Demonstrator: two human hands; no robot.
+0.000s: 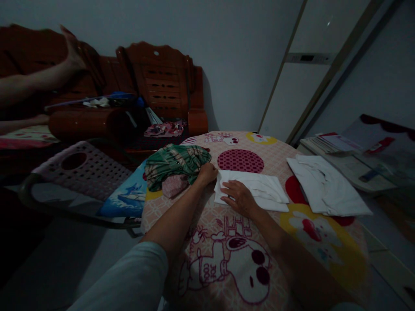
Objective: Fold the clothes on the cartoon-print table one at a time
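A folded white garment (269, 188) lies flat on the table in front of me. My left hand (208, 173) is closed at its upper left corner, the fingers curled against the cloth edge. On the left part of the same garment rests my right hand (239, 196), palm down with the fingers spread. Just left of my left hand is a crumpled green plaid cloth (177, 162), with a pinkish bundled cloth (175, 185) in front of it. Another folded white garment (327, 185) sits at the table's right side.
The round table has a patterned cover (207, 224). A chair (84, 168) with a blue printed cloth (126, 194) stands at its left. Behind are wooden seats (158, 82), where another person's bare legs (48, 80) show. Papers (327, 144) lie on a surface at right.
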